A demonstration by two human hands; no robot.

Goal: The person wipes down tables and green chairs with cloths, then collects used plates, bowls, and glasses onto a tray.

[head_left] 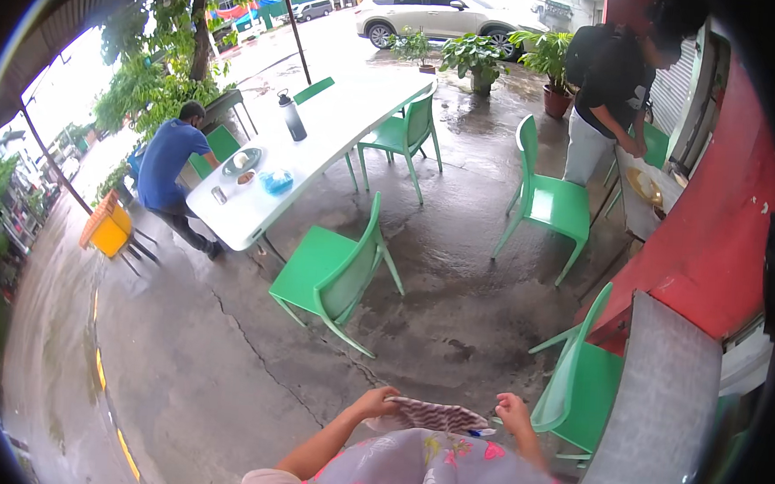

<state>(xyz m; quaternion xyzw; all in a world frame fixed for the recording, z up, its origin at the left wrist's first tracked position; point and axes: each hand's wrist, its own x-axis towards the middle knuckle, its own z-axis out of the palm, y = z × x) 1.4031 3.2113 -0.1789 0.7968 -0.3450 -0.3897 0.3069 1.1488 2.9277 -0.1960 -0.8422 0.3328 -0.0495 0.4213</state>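
Observation:
My left hand (377, 402) grips one end of a brown-and-white patterned cloth (441, 416), which hangs in front of my floral apron (435, 468). A small blue-and-white patch shows at the cloth's right end. My right hand (514, 411) is raised just beyond that end, apart from the cloth, its fingers partly curled. Whether it pinches anything is too small to make out. Close by on the right stands a green plastic chair (587, 390), tucked against a grey counter (662, 388).
A white table (340, 134) bears a tumbler (292, 115), a plate (242, 162) and a blue plastic bag (275, 182). Green chairs (320, 265) stand around. One person (171, 158) bends beside the table; another (613, 83) leans over a side counter (639, 202). The concrete floor (223, 365) looks wet.

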